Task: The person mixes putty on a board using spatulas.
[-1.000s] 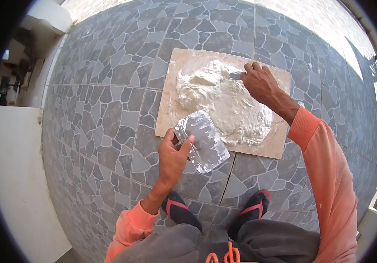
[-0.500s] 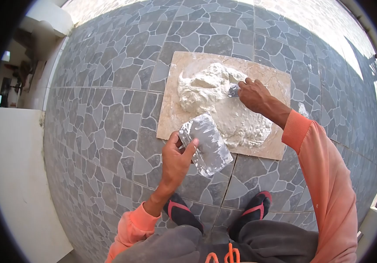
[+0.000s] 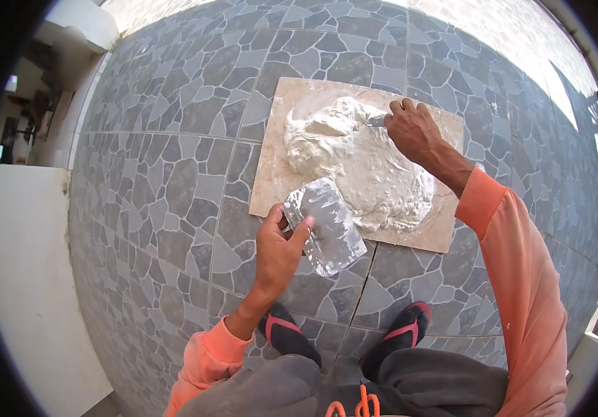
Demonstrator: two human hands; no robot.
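Observation:
A beige marbled board lies on the floor and carries a spread heap of wet white paste. My left hand grips a flat metal plate smeared with paste, thumb on top, over the board's near-left edge. In my right hand is a small scraper, its blade at the upper part of the paste; the handle is hidden by my fingers.
Grey stone-patterned floor tiles surround the board. My feet in black socks and red-strapped sandals stand just below it. A pale low wall or ledge runs along the left. Sunlight falls across the upper right.
My right hand and the scraper have moved up and slightly right, toward the board's far edge. My left hand and the plate have barely moved.

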